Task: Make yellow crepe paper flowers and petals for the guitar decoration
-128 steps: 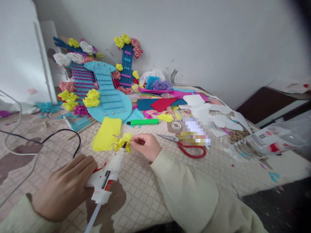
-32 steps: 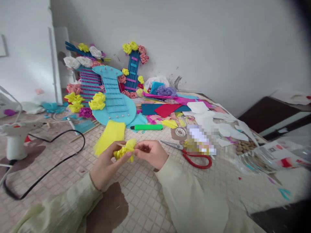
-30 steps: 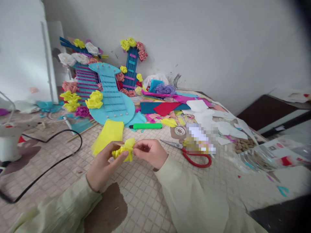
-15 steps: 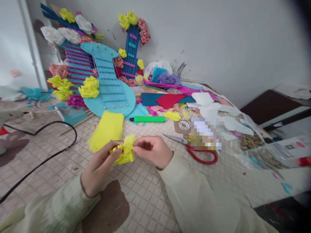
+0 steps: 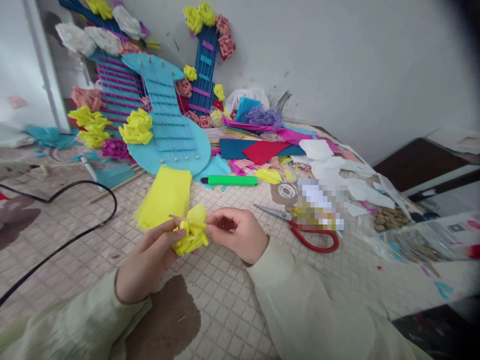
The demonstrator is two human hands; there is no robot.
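Note:
A yellow crepe-paper flower [image 5: 190, 237] is held between my two hands above the tiled table. My left hand [image 5: 150, 257] wraps its fingers and thumb round the flower's left side; a thin stick end shows by its fingertips. At the flower's right edge, my right hand [image 5: 236, 232] pinches a folded petal between thumb and fingers. What lies exactly under those fingertips is hidden. A stack of yellow crepe paper [image 5: 168, 192] lies just behind the flower. Red-handled scissors [image 5: 313, 240] rest to the right of my right hand, blades pointing left.
Behind the paper lies a green marker [image 5: 232, 180]. A light-blue stringed cardboard shape [image 5: 168, 135] leans among paper flowers at the back left. A black cable [image 5: 73, 240] curves across the left. Paper scraps, a white tape spool [image 5: 287, 190] and pebbles [image 5: 390, 219] lie right.
The upper petal has gone from a pointed strip to a rounder, folded form. My left hand has shifted slightly left. The view has moved a little; both hands still hold the flower.

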